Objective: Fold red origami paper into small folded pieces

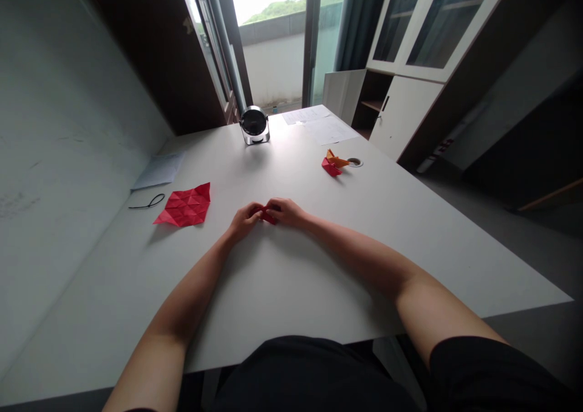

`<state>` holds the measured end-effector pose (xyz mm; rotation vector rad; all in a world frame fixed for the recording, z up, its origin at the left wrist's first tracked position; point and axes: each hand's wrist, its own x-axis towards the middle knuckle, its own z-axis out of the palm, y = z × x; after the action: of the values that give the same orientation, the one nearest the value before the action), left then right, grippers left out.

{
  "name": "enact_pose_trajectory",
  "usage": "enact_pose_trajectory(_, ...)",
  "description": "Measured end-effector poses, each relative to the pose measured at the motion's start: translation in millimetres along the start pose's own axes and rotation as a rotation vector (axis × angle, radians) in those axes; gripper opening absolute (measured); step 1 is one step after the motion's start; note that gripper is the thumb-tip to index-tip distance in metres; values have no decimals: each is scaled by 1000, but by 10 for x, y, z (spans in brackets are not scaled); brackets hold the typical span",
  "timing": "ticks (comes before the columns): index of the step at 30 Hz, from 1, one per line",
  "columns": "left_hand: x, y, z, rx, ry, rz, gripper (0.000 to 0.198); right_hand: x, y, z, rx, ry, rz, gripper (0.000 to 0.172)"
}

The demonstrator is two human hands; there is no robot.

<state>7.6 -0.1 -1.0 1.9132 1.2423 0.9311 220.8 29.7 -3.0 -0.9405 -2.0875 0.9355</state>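
Both my hands meet at the middle of the white table (319,266). My left hand (245,219) and my right hand (285,211) are closed on a small folded piece of red paper (268,216), which lies low on the tabletop and is mostly hidden by my fingers. A creased red paper sheet (184,206) lies flat to the left of my hands. Further back on the right sit small folded red and orange paper figures (334,163).
A small black desk fan (254,125) stands at the back of the table. White papers (319,123) lie behind it on the right, another paper (159,170) and a black cable tie (148,203) on the left. A round cable hole (355,162) is beside the figures.
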Motion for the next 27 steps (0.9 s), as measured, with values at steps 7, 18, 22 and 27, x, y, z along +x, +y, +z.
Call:
enact_pose_trajectory(7, -1, -3, -2, 19, 11, -5, 27, 7, 20, 3, -1, 0, -6, 20)
enact_pose_trajectory(18, -9, 25, -12, 15, 2, -5, 27, 2, 4, 0, -24, -3, 11, 19)
enact_pose_trajectory(22, -3, -3, 0, 3, 3, -8, 27, 5, 12, 7, -4, -3, 5, 19)
enact_pose_trajectory(27, -2, -5, 3, -10, -7, -20, 29, 10, 19, 9, -3, 0, -5, 19)
